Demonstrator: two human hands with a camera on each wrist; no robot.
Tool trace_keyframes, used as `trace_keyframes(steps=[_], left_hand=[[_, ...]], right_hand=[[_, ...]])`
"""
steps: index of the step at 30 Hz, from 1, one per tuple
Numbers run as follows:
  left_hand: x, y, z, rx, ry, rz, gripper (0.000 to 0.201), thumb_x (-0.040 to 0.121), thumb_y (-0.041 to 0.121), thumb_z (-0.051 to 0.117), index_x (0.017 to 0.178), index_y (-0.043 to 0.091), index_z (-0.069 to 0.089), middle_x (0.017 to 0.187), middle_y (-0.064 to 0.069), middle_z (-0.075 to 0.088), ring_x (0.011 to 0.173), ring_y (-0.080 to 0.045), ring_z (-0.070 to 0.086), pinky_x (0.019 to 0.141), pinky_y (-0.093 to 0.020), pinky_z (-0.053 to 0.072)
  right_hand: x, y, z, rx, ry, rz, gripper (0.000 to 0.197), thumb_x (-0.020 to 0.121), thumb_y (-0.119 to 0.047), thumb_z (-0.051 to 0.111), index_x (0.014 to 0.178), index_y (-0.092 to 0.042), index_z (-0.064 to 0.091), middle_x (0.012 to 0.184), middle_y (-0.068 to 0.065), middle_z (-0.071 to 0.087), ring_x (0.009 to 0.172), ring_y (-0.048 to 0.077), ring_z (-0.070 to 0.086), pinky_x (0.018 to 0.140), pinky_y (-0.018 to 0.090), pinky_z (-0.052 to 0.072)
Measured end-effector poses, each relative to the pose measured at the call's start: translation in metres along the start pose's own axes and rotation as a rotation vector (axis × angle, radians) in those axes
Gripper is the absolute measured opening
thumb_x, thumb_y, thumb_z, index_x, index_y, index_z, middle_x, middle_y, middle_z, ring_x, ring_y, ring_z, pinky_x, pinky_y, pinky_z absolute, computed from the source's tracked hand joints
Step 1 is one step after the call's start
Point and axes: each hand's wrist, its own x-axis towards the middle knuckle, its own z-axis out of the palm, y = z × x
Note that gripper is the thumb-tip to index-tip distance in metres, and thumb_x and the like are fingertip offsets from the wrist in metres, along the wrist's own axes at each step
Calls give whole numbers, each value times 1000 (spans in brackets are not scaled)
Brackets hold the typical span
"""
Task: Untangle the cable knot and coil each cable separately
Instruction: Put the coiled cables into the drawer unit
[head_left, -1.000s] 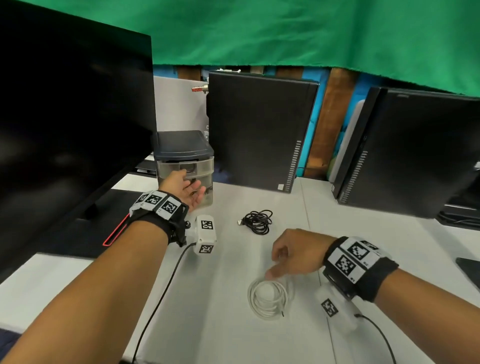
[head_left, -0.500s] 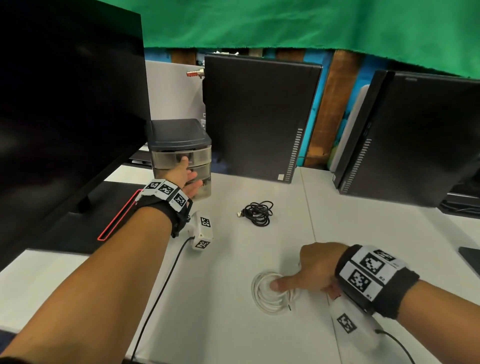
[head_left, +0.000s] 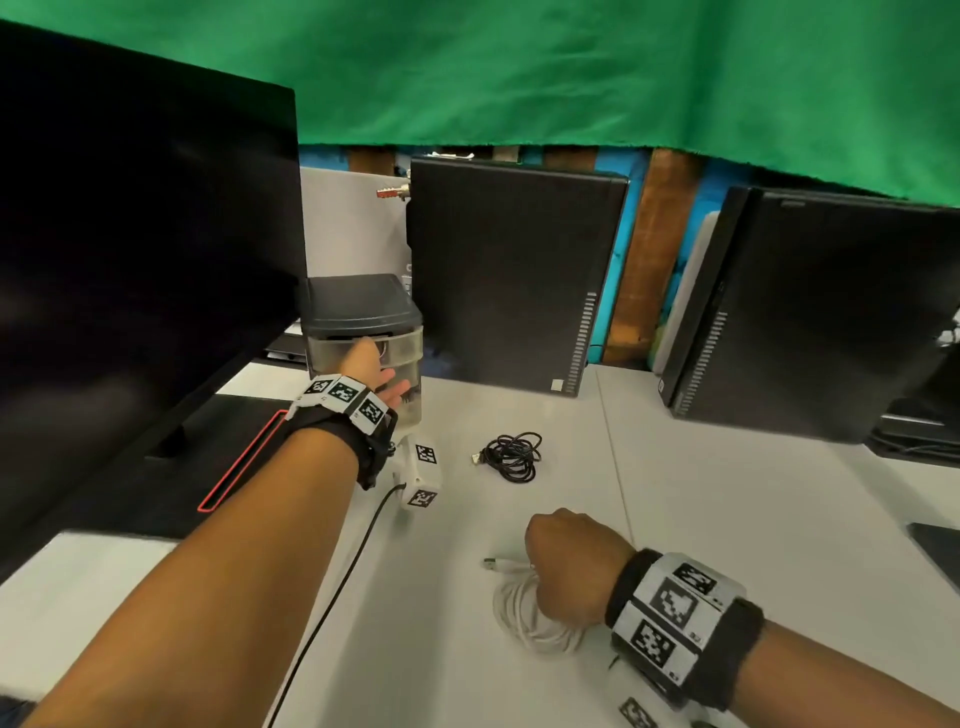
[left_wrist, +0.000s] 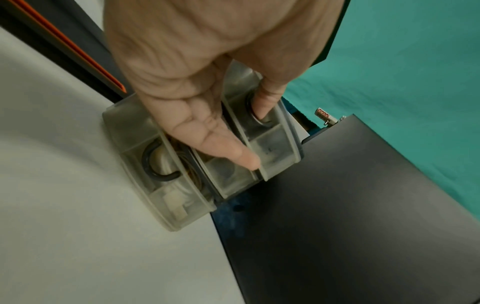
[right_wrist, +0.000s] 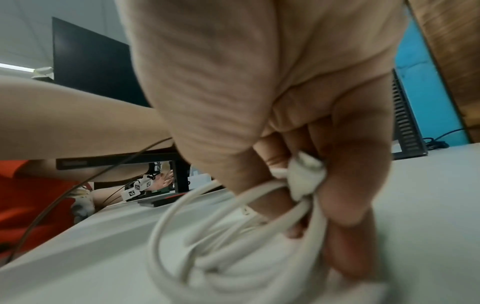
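Note:
A white cable (head_left: 519, 618) lies coiled on the white table, its USB plug (head_left: 491, 563) sticking out to the left. My right hand (head_left: 569, 566) is curled over the coil and grips its loops; the right wrist view shows the fingers (right_wrist: 350, 185) closed round the white cable (right_wrist: 207, 267) and one connector. A black cable (head_left: 511, 456) lies coiled by itself farther back. My left hand (head_left: 370, 370) reaches to a small drawer unit (head_left: 363, 306). In the left wrist view one finger (left_wrist: 262, 102) hooks into the top drawer's round handle and the thumb (left_wrist: 221, 148) lies straight against the middle drawer.
A large dark monitor (head_left: 145, 234) stands at the left on a red-edged black base (head_left: 239, 462). Two black computer towers (head_left: 509, 270) (head_left: 831, 312) stand along the back under a green cloth. A thin black wire (head_left: 337, 582) runs from my left wrist camera.
My right hand dropped onto the white coil, first touching it with a fingertip, and now closes round it. My left hand has stayed at the drawer unit's top drawer.

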Motion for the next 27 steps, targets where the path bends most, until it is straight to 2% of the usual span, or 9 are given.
trace_keyframes(steps=[3,5,9,12,15,19,22,24,27], left_hand=[[-3,3,-3,-6,-8,-3,10,100,22,45,92,19,50,137,-9,57,107,-28,62,100,-41,46],[-5,3,-5,-37,-5,-9,10,99,20,44,91,19,50,133,-7,59,105,-27,62,101,-42,46],[-17,-11,-6,-26,-11,-8,16,98,21,46,109,15,56,127,-5,62,90,-20,65,81,-35,52],[-33,-26,-14,27,-38,-16,29,100,29,48,123,14,59,124,-3,65,88,-17,66,70,-30,51],[-48,-38,-27,82,-82,-20,29,100,34,51,121,16,62,118,-1,68,93,-18,68,71,-30,52],[-62,-35,-40,177,-167,-98,33,95,36,60,119,13,63,112,-4,73,90,-23,73,69,-34,55],[-72,-21,-48,367,-280,-150,39,92,41,64,116,11,62,106,-4,76,89,-25,75,75,-35,55],[-79,-10,-51,579,-332,-99,37,93,44,62,114,13,65,100,0,77,84,-21,75,71,-32,54],[-87,12,-48,815,-282,163,22,92,36,66,98,15,71,87,2,77,61,-12,69,54,-23,49]], right_hand=[[2,1,1,-10,54,16,26,91,-9,55,75,-15,35,91,5,52,89,25,54,66,26,37],[2,-1,1,-45,60,9,26,92,-8,53,75,-15,35,104,10,57,90,25,53,71,28,37],[3,-3,0,-79,70,-15,8,92,-7,51,90,-13,46,117,12,61,107,29,60,72,28,36],[12,4,2,-35,87,10,29,88,-8,53,70,-16,31,85,0,51,81,22,55,55,22,31],[20,10,3,24,101,14,24,83,-11,52,69,-19,34,74,-6,37,77,20,47,49,20,25],[32,23,2,222,140,-27,4,80,-15,56,80,-19,55,80,-4,55,76,18,54,53,20,34],[40,32,2,370,154,-24,8,81,-16,57,89,-17,56,85,-1,62,73,16,57,56,22,39],[43,35,2,435,163,-19,12,82,-15,57,91,-20,51,83,-2,62,68,14,55,56,22,38],[45,36,1,488,139,-38,21,85,-12,56,98,-26,47,81,-1,61,62,12,54,55,23,42]])
